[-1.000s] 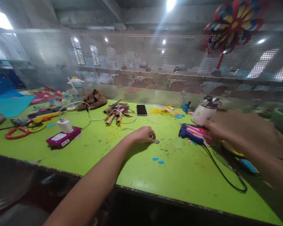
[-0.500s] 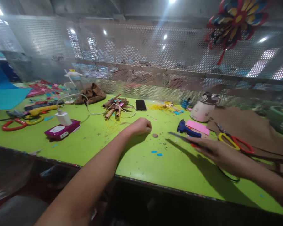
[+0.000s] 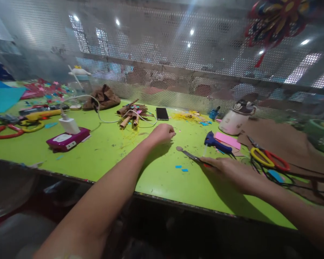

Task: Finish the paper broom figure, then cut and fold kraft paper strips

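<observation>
While the right hand (image 3: 233, 172) lies low on the green table (image 3: 108, 151), its fingers stretch forward, pressed close together, and pinch the back end of a slender dark tool (image 3: 196, 158). That tool points toward 10 o'clock, and its tip sits at or just beside a small grey disc (image 3: 179, 148); whether the two touch is too fine to tell. The left hand (image 3: 163, 132) rests at 10 o'clock of the disc, fingers curled into a loose fist with nothing visible in it.

Judging by its look, the tool is thin, stiff and light, so it should be gripped near its rear, where a trace of red shows under the fingers. The disc seems flat, tiny and nearly weightless; lying flush on the smooth table, it would probably slide away from a push, and its edge is the place to catch it.

At 12 o'clock of the right hand lies a blue glue gun (image 3: 215, 143) beside a pink sheet (image 3: 228, 140), with scissors (image 3: 268, 158) at 2 o'clock. A phone (image 3: 162, 113) lies at 12 o'clock of the left hand and a purple box (image 3: 67, 139) at 9 o'clock
</observation>
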`<state>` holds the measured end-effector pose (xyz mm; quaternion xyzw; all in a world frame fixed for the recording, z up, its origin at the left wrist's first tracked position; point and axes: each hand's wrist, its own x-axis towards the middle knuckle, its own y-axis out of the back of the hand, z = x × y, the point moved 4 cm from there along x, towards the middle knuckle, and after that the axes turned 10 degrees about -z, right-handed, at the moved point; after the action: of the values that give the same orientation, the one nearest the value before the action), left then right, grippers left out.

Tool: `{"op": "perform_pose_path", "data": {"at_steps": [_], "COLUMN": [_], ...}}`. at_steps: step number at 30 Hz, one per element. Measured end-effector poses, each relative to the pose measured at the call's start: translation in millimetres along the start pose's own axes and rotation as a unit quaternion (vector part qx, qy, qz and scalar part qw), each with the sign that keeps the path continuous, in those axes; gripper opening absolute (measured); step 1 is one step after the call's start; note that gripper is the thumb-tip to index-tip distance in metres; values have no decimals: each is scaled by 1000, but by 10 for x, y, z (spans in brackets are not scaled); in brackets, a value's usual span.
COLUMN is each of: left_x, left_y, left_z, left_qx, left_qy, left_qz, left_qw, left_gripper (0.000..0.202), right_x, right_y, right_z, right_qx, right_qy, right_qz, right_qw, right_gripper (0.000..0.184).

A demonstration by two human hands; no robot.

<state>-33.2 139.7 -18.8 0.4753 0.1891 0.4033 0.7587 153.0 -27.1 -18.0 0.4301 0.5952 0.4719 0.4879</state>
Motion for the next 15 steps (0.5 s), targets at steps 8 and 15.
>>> {"op": "perform_pose_path", "data": {"at_steps": [8,15], "left_x": [26,-20], "left_y": [142,329], "left_z": [-60,-151], "left_qx": [25,29], "left_qy": [31,60], "left_qz": [87,186], "left_qw": [995,980], "left_gripper": [28,28], "right_x": [-56,-64], "right_y": [-124,-125], "right_z": [-131,-104], "right_qx": [0,94], "right_qy": [17,20], "right_qz": [0,3], "right_qw": [1000,995], "right_gripper": [39,41]}}
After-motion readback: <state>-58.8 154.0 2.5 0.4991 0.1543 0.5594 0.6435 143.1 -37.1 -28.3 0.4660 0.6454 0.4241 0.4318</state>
